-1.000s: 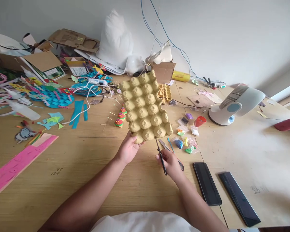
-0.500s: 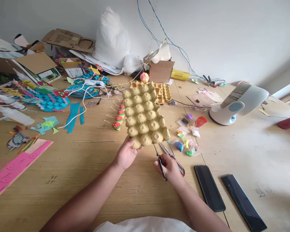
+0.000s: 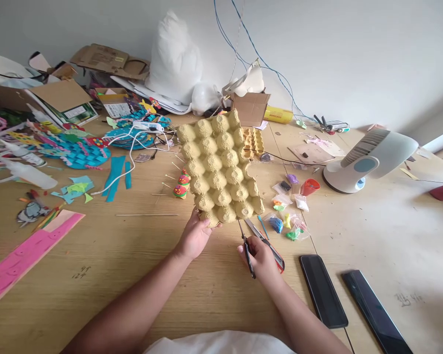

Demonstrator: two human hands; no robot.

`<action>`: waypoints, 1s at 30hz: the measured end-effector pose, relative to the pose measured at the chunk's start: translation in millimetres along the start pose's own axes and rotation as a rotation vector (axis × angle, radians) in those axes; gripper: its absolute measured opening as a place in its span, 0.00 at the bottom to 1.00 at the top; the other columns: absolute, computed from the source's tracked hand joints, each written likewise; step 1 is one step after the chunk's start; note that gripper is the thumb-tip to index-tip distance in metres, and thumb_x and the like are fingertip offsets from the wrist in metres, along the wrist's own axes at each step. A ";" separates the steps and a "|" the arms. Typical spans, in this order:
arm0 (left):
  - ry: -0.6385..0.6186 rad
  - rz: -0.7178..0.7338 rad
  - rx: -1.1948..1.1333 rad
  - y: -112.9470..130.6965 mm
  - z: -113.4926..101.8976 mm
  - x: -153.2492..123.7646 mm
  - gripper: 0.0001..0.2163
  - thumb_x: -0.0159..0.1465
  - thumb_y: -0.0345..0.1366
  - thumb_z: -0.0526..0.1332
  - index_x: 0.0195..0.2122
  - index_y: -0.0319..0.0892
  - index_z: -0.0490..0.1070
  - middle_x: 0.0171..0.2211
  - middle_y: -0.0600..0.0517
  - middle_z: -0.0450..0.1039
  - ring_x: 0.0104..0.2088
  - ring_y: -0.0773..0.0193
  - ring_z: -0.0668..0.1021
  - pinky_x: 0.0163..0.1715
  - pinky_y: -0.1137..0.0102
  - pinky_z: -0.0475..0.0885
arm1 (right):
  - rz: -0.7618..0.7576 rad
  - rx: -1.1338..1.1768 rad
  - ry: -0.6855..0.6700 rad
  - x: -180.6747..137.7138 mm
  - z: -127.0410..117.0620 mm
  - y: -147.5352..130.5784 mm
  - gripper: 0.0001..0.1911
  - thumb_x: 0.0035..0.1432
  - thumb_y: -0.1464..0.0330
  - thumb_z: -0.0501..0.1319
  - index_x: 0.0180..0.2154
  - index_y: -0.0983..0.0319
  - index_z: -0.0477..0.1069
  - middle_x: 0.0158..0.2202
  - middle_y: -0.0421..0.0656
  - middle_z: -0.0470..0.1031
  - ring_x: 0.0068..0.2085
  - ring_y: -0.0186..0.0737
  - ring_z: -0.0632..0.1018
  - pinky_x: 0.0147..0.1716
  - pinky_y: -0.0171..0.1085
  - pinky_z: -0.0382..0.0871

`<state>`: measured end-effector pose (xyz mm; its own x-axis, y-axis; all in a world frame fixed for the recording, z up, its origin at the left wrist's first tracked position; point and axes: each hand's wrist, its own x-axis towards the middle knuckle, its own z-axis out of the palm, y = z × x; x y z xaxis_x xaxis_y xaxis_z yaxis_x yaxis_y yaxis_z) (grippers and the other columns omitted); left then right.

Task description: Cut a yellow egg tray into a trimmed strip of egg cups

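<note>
My left hand (image 3: pixel 195 237) grips the lower left corner of a tan egg carton (image 3: pixel 221 169), which is raised and tilted with its bumps facing me. Black-handled scissors (image 3: pixel 248 255) are in my right hand (image 3: pixel 261 258), their blades pointing up at the carton's lower edge. Whether the blades touch the pulp, I cannot tell. A utility knife (image 3: pixel 277 258) lies on the table beneath my right hand. Behind the carton's left side, a red and green caterpillar figure (image 3: pixel 181 185) with pins sticking out is partly hidden.
Small bags of coloured clay (image 3: pixel 293 232) and a red cup (image 3: pixel 310 186) stand right of the carton. A black phone (image 3: pixel 323 290) lies near my right forearm. Farther right is a white fan (image 3: pixel 369 162). Blue woven paper crafts (image 3: pixel 81 152) and a pink strip (image 3: pixel 29 260) are at left.
The egg carton has tipped more upright and its top has swung slightly left, covering more of the caterpillar figure. My hands keep their holds. The whole view has shifted a little.
</note>
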<state>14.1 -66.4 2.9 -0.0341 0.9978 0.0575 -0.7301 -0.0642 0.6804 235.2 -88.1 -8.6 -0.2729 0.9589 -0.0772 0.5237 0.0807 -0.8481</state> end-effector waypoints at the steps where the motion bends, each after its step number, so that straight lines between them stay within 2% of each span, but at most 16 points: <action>1: -0.003 0.001 0.000 0.2 0.1 0.1 0.26 0.60 0.35 0.69 0.59 0.53 0.67 0.54 0.50 0.77 0.49 0.58 0.78 0.40 0.66 0.75 | -0.005 -0.012 0.001 -0.2 -0.3 -0.2 0.19 0.61 0.56 0.63 0.27 0.57 0.57 0.23 0.33 0.57 0.26 0.33 0.58 0.25 0.34 0.50; 10: 0.004 -0.039 -0.045 -2.4 -3.1 -0.8 0.24 0.61 0.35 0.68 0.58 0.53 0.68 0.53 0.52 0.77 0.49 0.60 0.78 0.41 0.66 0.75 | -0.059 -0.208 0.060 -2.1 -5.9 -6.5 0.17 0.62 0.57 0.60 0.28 0.56 0.57 0.23 0.35 0.65 0.25 0.35 0.64 0.26 0.35 0.53; 24: 0.002 -0.020 -0.009 -1.6 -1.4 -0.3 0.22 0.59 0.36 0.69 0.55 0.52 0.69 0.52 0.52 0.77 0.48 0.59 0.78 0.39 0.66 0.76 | -0.088 -0.205 0.050 2.1 -7.2 -2.4 0.18 0.63 0.54 0.60 0.29 0.56 0.57 0.24 0.35 0.63 0.26 0.36 0.64 0.26 0.36 0.55; 30: 0.004 -0.004 0.001 -2.2 -0.1 -0.5 0.21 0.58 0.35 0.69 0.53 0.51 0.71 0.52 0.52 0.77 0.49 0.59 0.78 0.40 0.66 0.76 | -0.050 -0.071 0.004 1.1 -4.1 -0.9 0.19 0.62 0.52 0.60 0.28 0.57 0.59 0.24 0.35 0.60 0.27 0.35 0.62 0.26 0.34 0.54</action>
<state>15.7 -66.8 1.3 -0.0337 0.9981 0.0523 -0.7293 -0.0603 0.6815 237.7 -86.0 -5.8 -0.2974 0.9542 -0.0335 0.5653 0.1477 -0.8115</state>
